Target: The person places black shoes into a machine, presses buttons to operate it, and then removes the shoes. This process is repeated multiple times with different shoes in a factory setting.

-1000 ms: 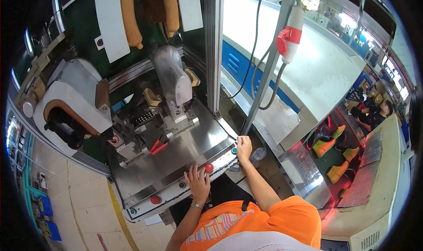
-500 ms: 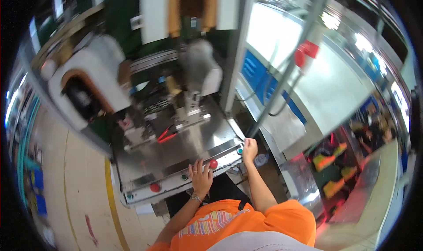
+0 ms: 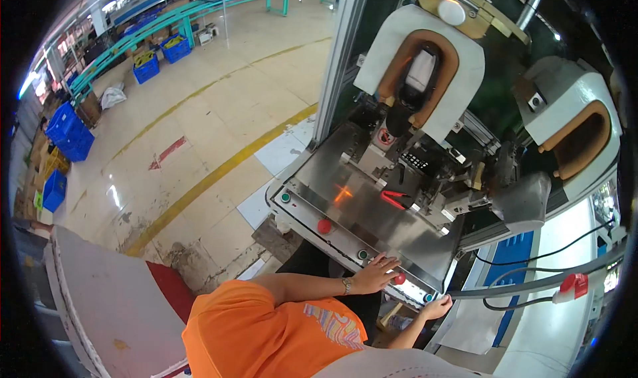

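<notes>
My left hand (image 3: 375, 276) rests open on the sloping front panel (image 3: 344, 243) of a machine, fingers stretched out between a green button (image 3: 362, 254) and a red mushroom button (image 3: 399, 278). A watch circles that wrist. My right hand (image 3: 436, 307) is at the panel's right end, beside another green button (image 3: 428, 298). Its fingers are bent together by the edge, and what they hold, if anything, cannot be made out. Behind the panel is a white moulding head with a brown pad (image 3: 391, 82), a dark shoe upper (image 3: 420, 79) inside its curve.
Red-handled pliers (image 3: 395, 198) lie on the metal bed (image 3: 325, 179). A second padded head (image 3: 585, 132) and a grey rounded form (image 3: 525, 202) stand at right. A grey pole (image 3: 531, 287) with a red-and-white fitting passes near my right hand. Blue crates (image 3: 70, 131) stand far left.
My view has swung left, so the machine now sits further right and more floor shows. Both hands stay at the same places on the panel.
</notes>
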`<control>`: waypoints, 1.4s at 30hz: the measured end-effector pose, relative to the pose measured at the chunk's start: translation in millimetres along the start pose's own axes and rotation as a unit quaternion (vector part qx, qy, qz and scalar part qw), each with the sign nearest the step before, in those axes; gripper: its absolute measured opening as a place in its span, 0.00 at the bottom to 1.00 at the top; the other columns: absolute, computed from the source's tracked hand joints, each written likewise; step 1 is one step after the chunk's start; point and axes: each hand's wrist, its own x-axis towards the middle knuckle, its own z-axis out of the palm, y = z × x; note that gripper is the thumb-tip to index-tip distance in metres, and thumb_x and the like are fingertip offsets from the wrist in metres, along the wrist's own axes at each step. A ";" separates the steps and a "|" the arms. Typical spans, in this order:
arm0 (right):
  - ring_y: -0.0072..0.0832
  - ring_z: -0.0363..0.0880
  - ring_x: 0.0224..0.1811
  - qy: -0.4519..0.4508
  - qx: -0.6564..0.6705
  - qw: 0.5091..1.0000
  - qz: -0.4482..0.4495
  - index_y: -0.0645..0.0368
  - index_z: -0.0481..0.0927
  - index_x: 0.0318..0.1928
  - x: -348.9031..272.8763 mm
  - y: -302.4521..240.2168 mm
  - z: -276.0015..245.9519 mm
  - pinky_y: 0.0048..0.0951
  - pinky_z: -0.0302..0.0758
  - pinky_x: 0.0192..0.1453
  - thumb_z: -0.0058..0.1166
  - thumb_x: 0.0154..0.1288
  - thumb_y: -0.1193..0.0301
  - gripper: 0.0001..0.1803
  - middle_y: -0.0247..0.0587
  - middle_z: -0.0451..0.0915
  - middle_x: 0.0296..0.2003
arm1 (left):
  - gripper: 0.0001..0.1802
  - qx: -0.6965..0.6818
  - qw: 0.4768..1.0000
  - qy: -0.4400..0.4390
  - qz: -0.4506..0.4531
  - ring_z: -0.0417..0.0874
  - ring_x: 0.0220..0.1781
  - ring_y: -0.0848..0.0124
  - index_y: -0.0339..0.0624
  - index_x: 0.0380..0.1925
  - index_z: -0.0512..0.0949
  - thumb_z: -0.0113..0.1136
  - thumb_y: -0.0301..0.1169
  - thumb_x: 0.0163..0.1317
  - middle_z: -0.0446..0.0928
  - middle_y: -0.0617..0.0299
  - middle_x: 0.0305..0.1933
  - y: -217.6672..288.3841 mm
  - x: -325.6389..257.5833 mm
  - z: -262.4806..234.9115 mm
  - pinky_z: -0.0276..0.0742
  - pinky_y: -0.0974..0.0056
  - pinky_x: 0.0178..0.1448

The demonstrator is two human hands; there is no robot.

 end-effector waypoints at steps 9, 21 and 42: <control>0.43 0.77 0.39 0.000 -0.020 0.999 0.029 0.66 0.76 0.42 6.1 10.1 2.1 0.37 0.70 0.45 0.44 0.66 0.63 0.18 0.52 0.79 0.39 | 0.20 -0.012 0.999 0.040 0.015 0.56 0.67 0.58 0.43 0.48 0.71 0.55 0.32 0.52 0.59 0.52 0.63 -0.2 2.5 5.3 0.42 0.46 0.70; 0.39 0.76 0.37 0.005 -0.002 1.000 0.030 0.65 0.78 0.40 3.1 9.0 1.5 0.35 0.69 0.45 0.45 0.65 0.62 0.17 0.49 0.79 0.36 | 0.22 0.012 1.000 0.023 0.008 0.54 0.68 0.60 0.47 0.51 0.69 0.53 0.35 0.55 0.58 0.55 0.64 1.3 2.0 3.2 0.41 0.48 0.71; 0.41 0.76 0.37 -0.008 -0.042 0.999 0.031 0.67 0.77 0.40 4.9 11.1 2.6 0.35 0.70 0.43 0.45 0.66 0.62 0.18 0.52 0.79 0.37 | 0.22 0.029 1.000 0.005 -0.006 0.53 0.69 0.62 0.49 0.50 0.70 0.54 0.37 0.54 0.57 0.57 0.65 3.1 2.3 4.5 0.39 0.48 0.71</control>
